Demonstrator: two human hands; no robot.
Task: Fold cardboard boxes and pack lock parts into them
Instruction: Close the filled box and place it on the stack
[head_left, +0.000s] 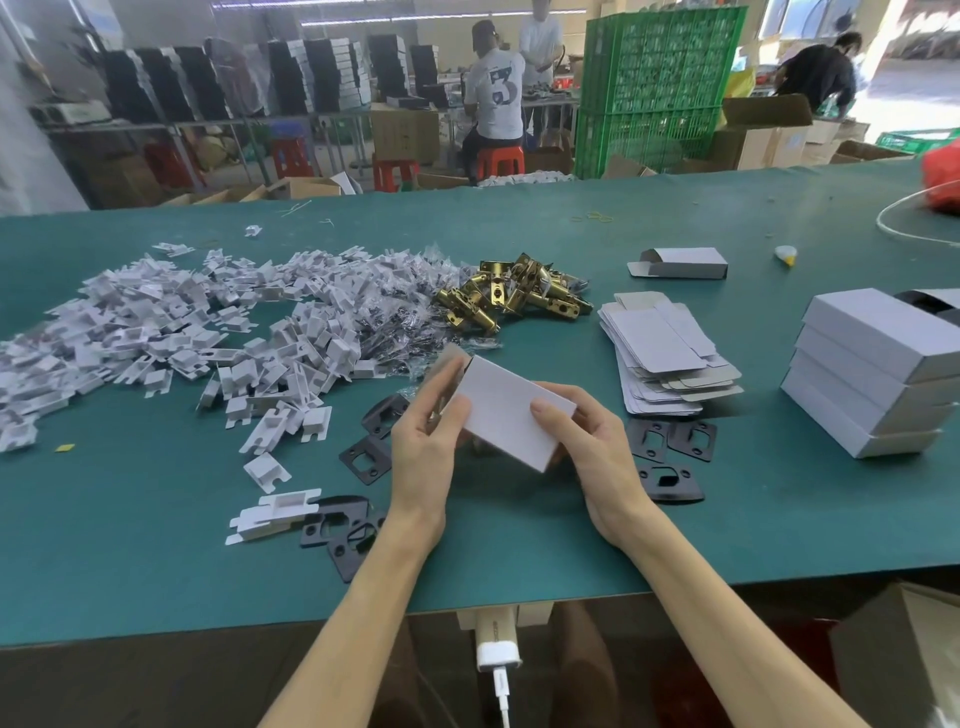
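A small white cardboard box (511, 410) is held above the green table (727, 509) in both hands. My left hand (423, 447) grips its left end, where a flap (445, 364) stands open. My right hand (587, 441) holds the right end with the thumb on top. Black strike plates (366, 460) lie under and beside my hands, with more black plates (670, 457) on the right. Brass latch bolts (511, 291) lie in a heap behind. A stack of flat unfolded boxes (665, 353) lies to the right.
A big heap of white plastic inserts (171, 322) and bagged screws (395, 322) covers the left of the table. Finished white boxes (872, 374) are stacked at the right; one folded box (680, 262) lies behind. People work among crates and cartons beyond the table.
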